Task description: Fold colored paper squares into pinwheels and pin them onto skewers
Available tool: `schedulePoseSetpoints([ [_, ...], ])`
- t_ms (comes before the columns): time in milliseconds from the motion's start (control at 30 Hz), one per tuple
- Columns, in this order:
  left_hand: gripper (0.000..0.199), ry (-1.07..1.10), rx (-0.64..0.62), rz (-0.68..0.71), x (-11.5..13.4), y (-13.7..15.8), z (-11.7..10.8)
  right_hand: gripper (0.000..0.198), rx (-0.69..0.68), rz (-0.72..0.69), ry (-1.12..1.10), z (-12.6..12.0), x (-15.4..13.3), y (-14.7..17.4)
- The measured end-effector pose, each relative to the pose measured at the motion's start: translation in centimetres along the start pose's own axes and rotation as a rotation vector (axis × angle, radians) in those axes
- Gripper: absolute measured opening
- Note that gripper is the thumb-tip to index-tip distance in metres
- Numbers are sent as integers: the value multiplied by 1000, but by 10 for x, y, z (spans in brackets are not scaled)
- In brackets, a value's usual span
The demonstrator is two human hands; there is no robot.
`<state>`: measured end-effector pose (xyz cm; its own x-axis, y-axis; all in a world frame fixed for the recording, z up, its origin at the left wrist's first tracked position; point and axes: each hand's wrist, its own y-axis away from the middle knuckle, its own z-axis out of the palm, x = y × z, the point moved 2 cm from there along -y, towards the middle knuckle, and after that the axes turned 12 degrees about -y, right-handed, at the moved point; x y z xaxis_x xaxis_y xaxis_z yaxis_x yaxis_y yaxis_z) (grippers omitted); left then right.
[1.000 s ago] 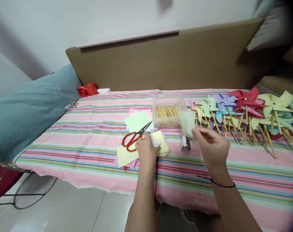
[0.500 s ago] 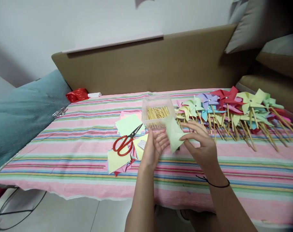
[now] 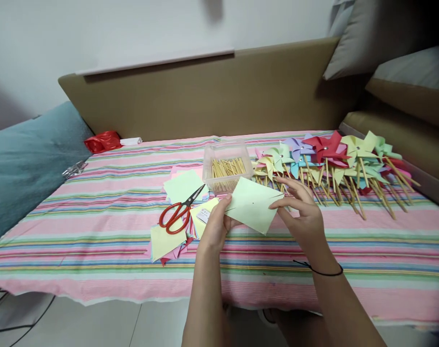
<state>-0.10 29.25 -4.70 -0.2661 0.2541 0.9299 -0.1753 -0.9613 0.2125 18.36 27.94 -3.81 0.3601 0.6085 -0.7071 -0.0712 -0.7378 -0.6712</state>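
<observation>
A pale green square of paper (image 3: 253,207) is held up between my two hands, flat toward me, with slits cut in from its corners and a small dot at its centre. My left hand (image 3: 216,224) pinches its left corner, thumb in front and fingers behind. At the right corner, my right hand (image 3: 299,207) grips the sheet between thumb and forefinger. Just left of my left hand lie red-handled scissors (image 3: 178,217) on stacks of coloured paper squares (image 3: 169,241). Behind the sheet stands a clear plastic box (image 3: 226,150) of short wooden sticks (image 3: 228,167).
Finished paper pinwheels (image 3: 328,149) on sticks lie heaped at the right on the striped cloth (image 3: 96,217). A red plastic bag (image 3: 102,141) and a bundle of metal pieces (image 3: 75,169) sit at the left, beside a blue cushion (image 3: 27,164). The sofa back (image 3: 198,96) rises behind.
The green paper has turned from a blurred, tilted position to facing me flat. My left hand has closed on its left corner; the right still pinches it. The view has shifted slightly right.
</observation>
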Motion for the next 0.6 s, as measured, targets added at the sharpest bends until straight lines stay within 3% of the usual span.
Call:
schedulePoseSetpoints([
  [100, 43, -153, -26, 19, 0, 0, 0, 24, -14, 14, -20, -2, 2, 1],
  [200, 40, -303, 68, 78, -1, -2, 1, 23, -39, 59, -70, -2, 4, 2],
  [300, 38, -314, 159, 103, -3, -3, 0, 18, 18, 162, -216, -3, 8, 3],
  [400, 41, -248, 221, 115, -4, -5, -3, 49, 49, 290, -421, -6, 14, 4],
  [467, 43, -196, 239, 121, -4, -6, -6, 53, -38, 369, -509, -6, 18, 6],
  [600, 46, -133, 220, 120, -5, -8, -7, 39, -248, 481, -594, 2, 22, 10],
])
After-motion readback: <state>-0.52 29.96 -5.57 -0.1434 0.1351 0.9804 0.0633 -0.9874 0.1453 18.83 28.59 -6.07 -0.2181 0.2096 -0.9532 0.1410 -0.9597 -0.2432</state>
